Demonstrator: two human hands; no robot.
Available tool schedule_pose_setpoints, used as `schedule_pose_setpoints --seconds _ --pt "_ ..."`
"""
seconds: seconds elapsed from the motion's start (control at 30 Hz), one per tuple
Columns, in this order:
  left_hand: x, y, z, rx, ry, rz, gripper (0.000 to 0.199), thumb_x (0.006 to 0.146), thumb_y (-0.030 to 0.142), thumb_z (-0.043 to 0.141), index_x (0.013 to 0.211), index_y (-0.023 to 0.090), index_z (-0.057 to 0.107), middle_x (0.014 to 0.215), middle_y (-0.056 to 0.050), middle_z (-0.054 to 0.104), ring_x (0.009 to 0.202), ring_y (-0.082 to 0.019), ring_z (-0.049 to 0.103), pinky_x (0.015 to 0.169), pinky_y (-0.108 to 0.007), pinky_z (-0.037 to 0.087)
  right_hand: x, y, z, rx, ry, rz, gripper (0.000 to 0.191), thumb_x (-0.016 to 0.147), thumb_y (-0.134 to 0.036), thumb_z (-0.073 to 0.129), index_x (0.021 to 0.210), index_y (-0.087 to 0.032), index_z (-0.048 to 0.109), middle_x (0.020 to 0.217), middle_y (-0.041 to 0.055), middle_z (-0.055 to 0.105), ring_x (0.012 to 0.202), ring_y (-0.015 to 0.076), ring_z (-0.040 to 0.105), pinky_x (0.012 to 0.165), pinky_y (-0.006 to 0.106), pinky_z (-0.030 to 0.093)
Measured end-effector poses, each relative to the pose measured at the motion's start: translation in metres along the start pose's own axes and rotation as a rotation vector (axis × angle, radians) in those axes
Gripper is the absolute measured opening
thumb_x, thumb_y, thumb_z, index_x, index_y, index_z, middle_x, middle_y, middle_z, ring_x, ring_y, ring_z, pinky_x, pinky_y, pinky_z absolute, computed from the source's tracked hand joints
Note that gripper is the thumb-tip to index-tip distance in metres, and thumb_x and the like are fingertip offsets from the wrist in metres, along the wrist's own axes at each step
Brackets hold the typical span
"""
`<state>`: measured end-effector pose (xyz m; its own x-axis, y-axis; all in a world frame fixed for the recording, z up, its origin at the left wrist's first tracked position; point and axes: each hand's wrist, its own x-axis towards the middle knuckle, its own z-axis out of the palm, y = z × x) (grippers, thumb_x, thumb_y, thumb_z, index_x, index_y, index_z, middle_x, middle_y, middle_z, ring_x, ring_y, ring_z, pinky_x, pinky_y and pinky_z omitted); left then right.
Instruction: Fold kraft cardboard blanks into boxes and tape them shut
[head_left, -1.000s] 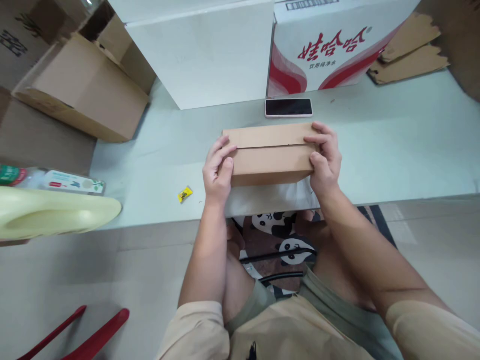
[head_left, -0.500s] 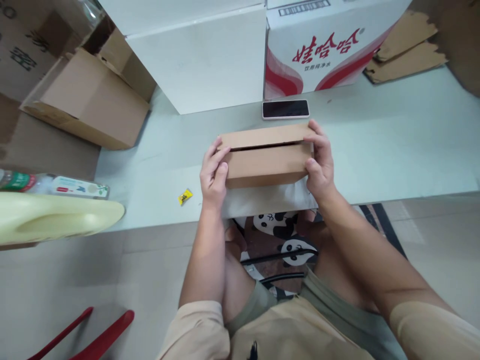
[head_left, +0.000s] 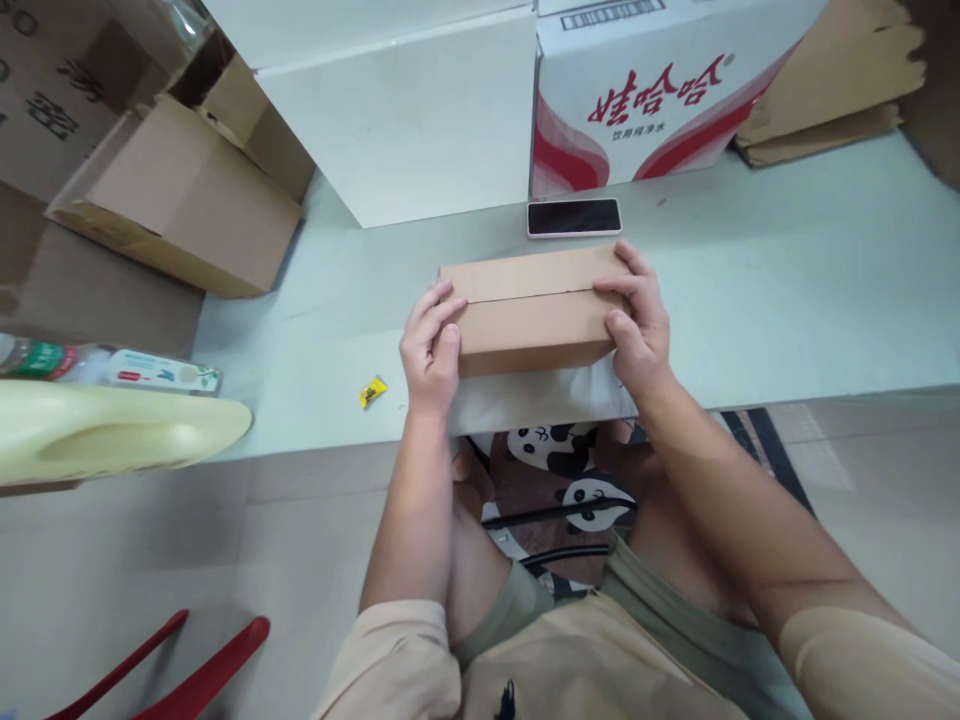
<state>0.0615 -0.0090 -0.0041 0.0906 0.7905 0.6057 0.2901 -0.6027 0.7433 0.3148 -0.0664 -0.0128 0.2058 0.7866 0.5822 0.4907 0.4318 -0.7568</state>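
A small brown cardboard box point(head_left: 536, 325) is gripped from both ends above the front part of the table, its two top flaps lying flat and meeting along a thin seam. My left hand point(head_left: 431, 345) closes on the left end, fingers over the top and thumb on the near side. On the right end my right hand point(head_left: 637, 315) holds on, fingers reaching across the flaps and thumb against the near flap's corner. What the box contains is hidden. Beyond it lies a phone point(head_left: 574, 217), screen dark. A small yellow packet point(head_left: 372, 392) is to the left of my left hand.
At the back stand a white box point(head_left: 420, 140) and a white-and-red carton point(head_left: 637, 120). Brown cardboard boxes point(head_left: 180, 195) fill the left; cardboard pieces point(head_left: 825, 90) lie back right. A bottle point(head_left: 45, 358) and a pale yellow chair back point(head_left: 120, 430) are at left.
The gap between the two top flaps of the box has closed to a thin seam. My fingers have pressed further in over the flaps; the box stays in place.
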Motion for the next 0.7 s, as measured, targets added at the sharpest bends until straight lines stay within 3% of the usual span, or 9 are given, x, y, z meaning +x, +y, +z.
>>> schedule_pose_setpoints --seconds 0.1,0.17,0.3,0.37,0.47,0.57,0.7 --pt "0.001 -0.001 0.000 -0.012 -0.006 -0.006 0.043 0.093 0.058 0.054 0.106 0.024 0.077 0.129 -0.009 0.070 0.127 -0.026 0.062 0.115 -0.048 0.044 -0.002 0.005 0.000 0.025 0.003 0.003 0.047 0.090 -0.067 0.046 0.114 -0.031 0.063 0.156 0.0044 0.044 0.149 0.0349 0.036 0.123 0.062 0.027" --pt "0.002 -0.006 -0.004 -0.047 0.006 -0.022 0.039 0.092 0.054 0.057 0.106 0.024 0.077 0.129 -0.008 0.070 0.127 -0.026 0.061 0.116 -0.047 0.043 -0.004 0.015 0.001 0.086 0.039 0.035 0.055 0.091 -0.072 0.039 0.126 -0.034 0.058 0.159 0.0030 0.041 0.150 0.0329 0.037 0.120 0.060 0.032" --pt "0.006 -0.028 -0.020 -0.188 0.159 -0.199 0.030 0.088 0.043 0.059 0.101 0.023 0.077 0.129 -0.007 0.070 0.131 -0.026 0.059 0.117 -0.045 0.042 -0.011 0.040 0.006 0.209 0.119 0.236 0.060 0.091 -0.071 0.042 0.139 -0.036 0.049 0.155 0.0048 0.048 0.143 0.0278 0.048 0.114 0.055 0.043" --pt "0.007 -0.039 -0.027 -0.260 0.263 -0.330 0.030 0.087 0.039 0.055 0.101 0.021 0.076 0.130 -0.007 0.069 0.131 -0.024 0.059 0.114 -0.041 0.044 -0.014 0.042 0.012 0.276 0.041 0.316 0.057 0.092 -0.069 0.042 0.133 -0.032 0.057 0.145 0.0070 0.059 0.137 0.0268 0.055 0.114 0.055 0.042" --pt "0.005 -0.045 -0.027 -0.340 0.332 -0.570 0.033 0.084 0.036 0.056 0.109 0.021 0.073 0.129 -0.008 0.070 0.122 -0.022 0.065 0.101 -0.035 0.054 -0.019 0.028 0.023 0.351 -0.189 0.271 0.061 0.096 -0.067 0.035 0.136 -0.028 0.059 0.145 0.0076 0.060 0.139 0.0262 0.053 0.120 0.055 0.037" --pt "0.000 -0.036 -0.013 -0.429 0.279 -0.794 0.037 0.083 0.040 0.061 0.115 0.023 0.069 0.123 -0.007 0.073 0.111 -0.021 0.070 0.086 -0.032 0.059 -0.022 0.007 0.032 0.298 -0.273 0.159 0.066 0.096 -0.067 0.036 0.150 -0.031 0.045 0.157 0.0062 0.047 0.148 0.0260 0.041 0.124 0.054 0.030" --pt "-0.006 -0.022 0.006 -0.570 0.092 -0.786 0.051 0.089 0.064 0.050 0.115 0.024 0.069 0.132 -0.008 0.069 0.127 -0.023 0.063 0.098 -0.036 0.056 -0.023 -0.007 0.035 0.163 -0.229 0.005 0.068 0.094 -0.065 0.042 0.156 -0.036 0.036 0.162 0.0054 0.035 0.152 0.0269 0.033 0.127 0.055 0.025"
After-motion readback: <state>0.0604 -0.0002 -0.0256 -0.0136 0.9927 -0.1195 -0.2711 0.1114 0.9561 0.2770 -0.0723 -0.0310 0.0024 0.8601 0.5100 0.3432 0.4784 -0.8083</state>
